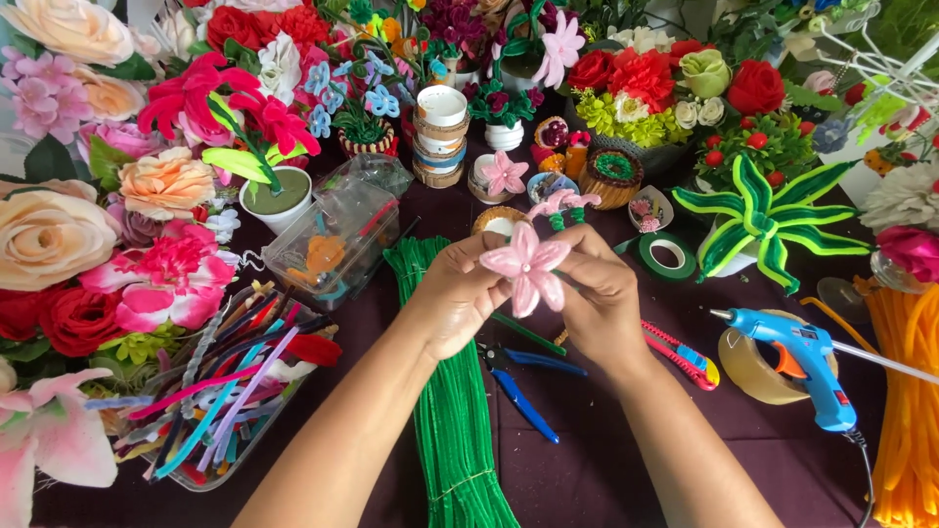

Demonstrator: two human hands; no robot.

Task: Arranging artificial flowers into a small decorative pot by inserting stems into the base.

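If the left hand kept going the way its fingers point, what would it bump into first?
The left hand points right, so it would first meet the pink pipe-cleaner flower that both hands hold, then the right hand just behind it. Nothing else lies between them.

Pipe-cleaner flower [528, 266] — pale pink, darker pink centre. Pipe-cleaner bundle [445, 391] — solid green. Glue gun [802, 357]: blue, orange trigger. Pliers [523, 386]: blue handles. Tablecloth [587, 469]: dark maroon. Leafy potted plant [763, 215]: green, yellow-striped.

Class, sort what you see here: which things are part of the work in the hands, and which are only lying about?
In hand:
pink pipe-cleaner flower
left hand
right hand

Lying about:
green pipe-cleaner bundle
blue glue gun
blue-handled pliers
green tape roll
clear tape roll
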